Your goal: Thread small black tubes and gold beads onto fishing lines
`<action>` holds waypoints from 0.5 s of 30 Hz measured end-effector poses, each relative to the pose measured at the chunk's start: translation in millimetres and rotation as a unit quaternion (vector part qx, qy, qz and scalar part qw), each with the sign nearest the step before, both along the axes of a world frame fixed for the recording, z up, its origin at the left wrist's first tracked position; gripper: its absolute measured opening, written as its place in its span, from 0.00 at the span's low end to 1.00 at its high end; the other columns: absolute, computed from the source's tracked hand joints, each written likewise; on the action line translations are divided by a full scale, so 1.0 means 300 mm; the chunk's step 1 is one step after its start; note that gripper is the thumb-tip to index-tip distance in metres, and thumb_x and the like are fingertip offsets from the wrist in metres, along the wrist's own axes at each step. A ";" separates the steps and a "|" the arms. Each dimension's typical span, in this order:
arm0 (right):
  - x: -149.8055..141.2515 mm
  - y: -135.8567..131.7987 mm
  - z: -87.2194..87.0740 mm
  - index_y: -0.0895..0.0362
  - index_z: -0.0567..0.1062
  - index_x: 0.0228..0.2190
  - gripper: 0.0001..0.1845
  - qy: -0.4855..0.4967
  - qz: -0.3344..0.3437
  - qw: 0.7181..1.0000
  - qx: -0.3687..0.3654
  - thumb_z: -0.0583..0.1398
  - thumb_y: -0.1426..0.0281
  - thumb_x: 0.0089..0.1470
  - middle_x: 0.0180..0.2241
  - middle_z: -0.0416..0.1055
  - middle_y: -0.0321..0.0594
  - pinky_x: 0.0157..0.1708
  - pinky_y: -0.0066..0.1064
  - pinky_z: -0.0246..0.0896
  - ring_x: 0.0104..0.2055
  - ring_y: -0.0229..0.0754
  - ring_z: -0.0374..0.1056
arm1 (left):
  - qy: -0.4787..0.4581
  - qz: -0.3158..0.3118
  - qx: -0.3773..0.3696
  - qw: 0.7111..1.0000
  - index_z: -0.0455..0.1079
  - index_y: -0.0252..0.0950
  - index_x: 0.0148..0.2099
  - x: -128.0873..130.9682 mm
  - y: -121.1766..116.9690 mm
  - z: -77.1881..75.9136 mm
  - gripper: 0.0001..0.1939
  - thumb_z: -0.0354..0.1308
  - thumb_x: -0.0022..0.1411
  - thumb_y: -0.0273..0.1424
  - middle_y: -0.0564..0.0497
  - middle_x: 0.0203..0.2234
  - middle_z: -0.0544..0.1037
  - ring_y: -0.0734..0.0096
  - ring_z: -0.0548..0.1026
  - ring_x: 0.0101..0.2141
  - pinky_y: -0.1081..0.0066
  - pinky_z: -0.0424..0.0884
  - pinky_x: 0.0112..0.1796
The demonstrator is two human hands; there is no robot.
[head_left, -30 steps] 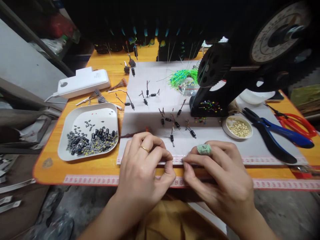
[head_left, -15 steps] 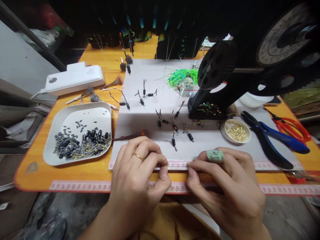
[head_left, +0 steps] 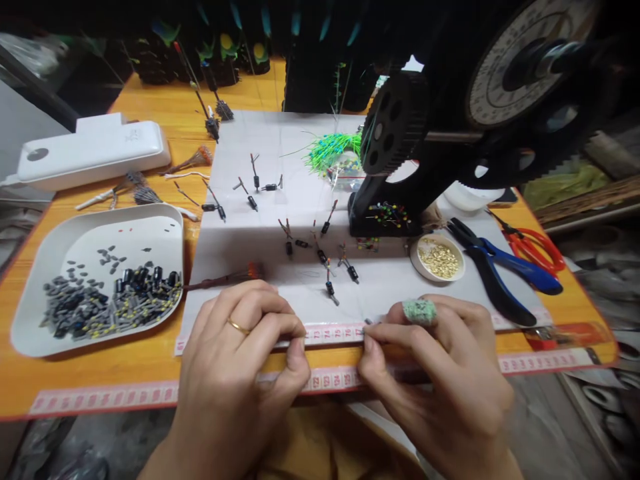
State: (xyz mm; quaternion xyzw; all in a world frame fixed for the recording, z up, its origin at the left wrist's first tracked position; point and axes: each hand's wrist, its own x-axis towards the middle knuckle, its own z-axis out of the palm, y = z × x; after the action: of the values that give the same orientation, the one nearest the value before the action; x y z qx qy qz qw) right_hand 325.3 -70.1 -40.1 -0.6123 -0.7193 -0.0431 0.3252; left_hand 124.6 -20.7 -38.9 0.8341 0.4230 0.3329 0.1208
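My left hand [head_left: 245, 360], with a gold ring on one finger, is closed in a thumb-and-finger pinch above the front tape strip. Whatever it pinches is too fine to make out. A short gap away, my right hand [head_left: 430, 367] pinches a small dark grey piece [head_left: 368, 322] at its fingertips; a green wrap [head_left: 419, 311] covers one of its fingers. Between the two pinches shows a measuring tape [head_left: 333, 333] along the edge of the white sheet [head_left: 280, 300]. Small black cylinders with wire-like stems, such as this black cylinder [head_left: 330, 289], lie just beyond my hands.
At left stands a white tray [head_left: 23, 293] of grey and black small parts, with a white power strip [head_left: 95, 150] behind. To the right are a bowl [head_left: 416, 267] of gold bits, blue-black pliers [head_left: 493, 277] and red-handled scissors [head_left: 537, 250]. A black geared stand [head_left: 385, 160] rises behind.
My hands have moved further apart, baring more of the tape between them. The camera view has turned to the right, so everything sits further left. Both pinches stay closed.
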 end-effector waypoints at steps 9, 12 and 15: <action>0.003 0.001 0.007 0.57 0.75 0.30 0.07 -0.016 0.003 1.000 0.001 0.63 0.80 0.51 0.28 0.70 0.44 0.36 0.41 0.57 0.37 0.50 0.62 | -0.006 0.002 -0.003 1.000 0.71 0.36 0.33 0.011 0.007 0.003 0.10 0.61 0.54 0.16 0.49 0.31 0.76 0.59 0.73 0.41 0.58 0.66 0.45; 0.003 -0.001 0.004 0.57 0.76 0.29 0.06 -0.021 0.000 1.000 0.000 0.64 0.79 0.53 0.27 0.70 0.44 0.36 0.41 0.58 0.37 0.50 0.63 | -0.007 0.010 0.003 1.000 0.71 0.36 0.32 0.015 0.004 0.007 0.09 0.61 0.54 0.17 0.49 0.30 0.76 0.59 0.73 0.40 0.58 0.67 0.44; 0.002 -0.003 -0.003 0.57 0.76 0.29 0.05 -0.023 -0.012 1.000 0.004 0.63 0.77 0.54 0.27 0.71 0.44 0.37 0.42 0.58 0.37 0.50 0.63 | -0.007 0.020 -0.008 1.000 0.72 0.35 0.31 0.019 0.006 0.010 0.08 0.61 0.54 0.17 0.49 0.29 0.76 0.61 0.74 0.39 0.59 0.68 0.45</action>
State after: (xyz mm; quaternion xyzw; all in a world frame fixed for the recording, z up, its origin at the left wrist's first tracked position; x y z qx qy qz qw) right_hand 325.8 -71.0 -41.0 -0.6184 -0.7192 -0.0640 0.3101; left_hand 130.4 -19.0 -35.8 0.8222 0.4411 0.3376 0.1241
